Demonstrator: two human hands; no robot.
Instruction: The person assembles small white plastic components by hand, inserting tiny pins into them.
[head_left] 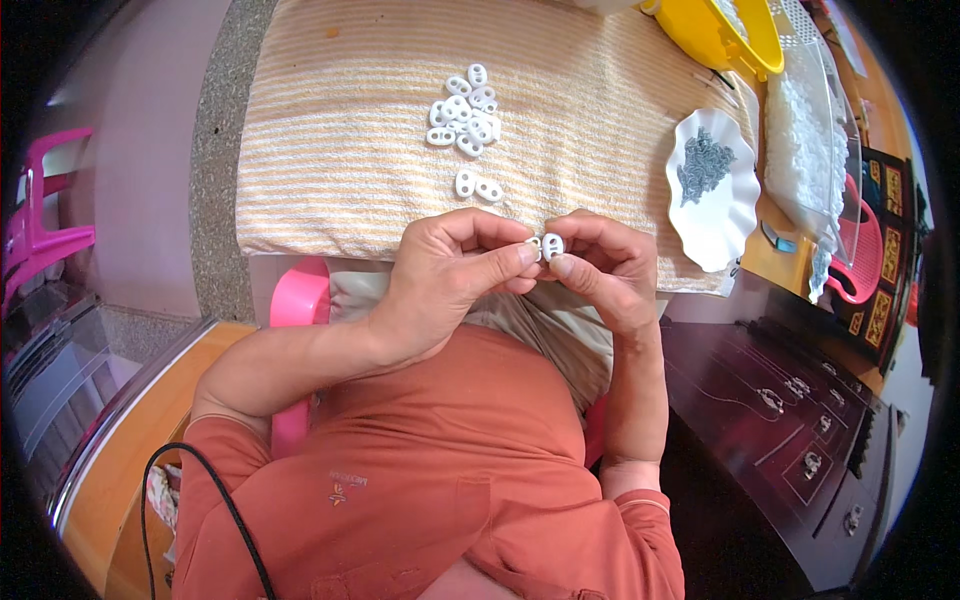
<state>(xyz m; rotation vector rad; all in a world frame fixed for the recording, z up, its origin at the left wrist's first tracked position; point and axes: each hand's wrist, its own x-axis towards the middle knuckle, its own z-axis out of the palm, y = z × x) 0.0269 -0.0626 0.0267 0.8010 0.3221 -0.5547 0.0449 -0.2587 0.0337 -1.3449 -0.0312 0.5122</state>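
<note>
While both hands meet at centre, the left hand (455, 275) and right hand (600, 265) pinch one white oval piece (550, 244), fingers closed on it. Its long axis stands upright. Loose pieces (465, 115) lie at twelve o'clock on the striped towel (330, 130).

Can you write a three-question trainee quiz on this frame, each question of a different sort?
1. True or false: the left hand and the right hand meet on one small white plastic piece.
2. Multiple choice: the white scalloped dish holds A) small grey metal parts, B) white plastic pieces, C) nothing.
3. Short answer: on what does the heap of white pieces lie?

Key
1. True: fingertips of both hands pinch it, near the front edge of the striped towel.
2. A: the grey metal parts sit in its middle.
3. On the striped towel, beyond the hands.
</note>
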